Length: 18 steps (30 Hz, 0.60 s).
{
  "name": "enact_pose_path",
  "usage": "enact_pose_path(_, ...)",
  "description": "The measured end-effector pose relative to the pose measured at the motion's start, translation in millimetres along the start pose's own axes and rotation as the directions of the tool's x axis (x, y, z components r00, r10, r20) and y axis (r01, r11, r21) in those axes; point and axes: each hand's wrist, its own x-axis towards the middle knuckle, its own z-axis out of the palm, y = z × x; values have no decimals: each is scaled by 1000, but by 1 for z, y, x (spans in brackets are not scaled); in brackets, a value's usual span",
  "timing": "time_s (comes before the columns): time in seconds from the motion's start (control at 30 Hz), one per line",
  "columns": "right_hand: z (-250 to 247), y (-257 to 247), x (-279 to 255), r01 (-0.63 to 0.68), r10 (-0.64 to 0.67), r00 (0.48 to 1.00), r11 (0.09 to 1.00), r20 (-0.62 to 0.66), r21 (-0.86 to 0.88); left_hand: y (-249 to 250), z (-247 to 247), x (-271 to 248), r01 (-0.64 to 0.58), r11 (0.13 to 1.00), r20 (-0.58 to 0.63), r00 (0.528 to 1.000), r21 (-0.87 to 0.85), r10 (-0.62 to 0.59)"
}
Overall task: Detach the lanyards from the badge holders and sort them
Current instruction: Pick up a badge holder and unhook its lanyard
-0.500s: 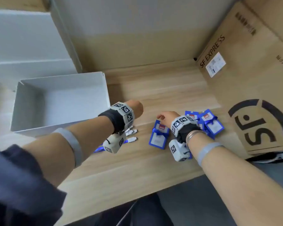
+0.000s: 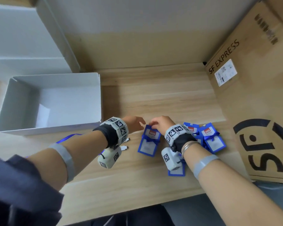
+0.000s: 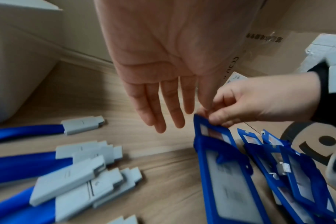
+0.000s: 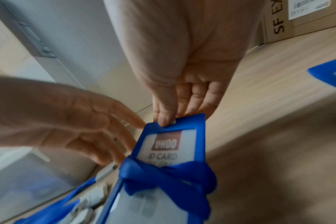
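A blue badge holder (image 2: 148,141) (image 4: 163,151) with a blue lanyard (image 4: 169,174) wrapped round its middle lies on the wooden table. My right hand (image 2: 160,123) (image 4: 175,109) pinches its top edge between thumb and fingers. My left hand (image 2: 136,123) (image 3: 163,106) hovers just left of it with straight fingers, holding nothing. Several more wrapped badge holders (image 2: 209,137) (image 3: 290,174) are piled to the right, partly under my right wrist. Detached blue lanyards with grey clips (image 3: 82,171) (image 2: 69,137) lie under my left forearm.
An open white box (image 2: 98,98) stands at the left of the table. A big cardboard carton (image 2: 252,95) walls off the right side. A white shelf unit (image 2: 23,38) rises at the back left. The table's near edge (image 2: 137,207) runs below my arms.
Both hands have moved together: the right one has reached left and taken hold of the badge holder's top edge, and the left one has come right, close beside it.
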Motion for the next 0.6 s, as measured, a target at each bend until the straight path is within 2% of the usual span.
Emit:
enact_pose_path(0.2,-20,-8,6,103,-87,989,986,-119,134,-4,7,-2,78,927,86,995,-366,-49)
enact_pose_path(0.37,-19,-17,8,174,-134,968,968,-212,184,-10,8,-6,104,825,5,993,-555,-121)
enact_pose_path(0.5,-6,-20,6,232,-167,889,967,-425,107,-21,8,-10,98,741,-35,986,-664,-162)
enact_pose_path(0.6,5,-26,0,231,-169,905,966,-392,119,-28,2,-14,94,702,-52,982,-706,-184)
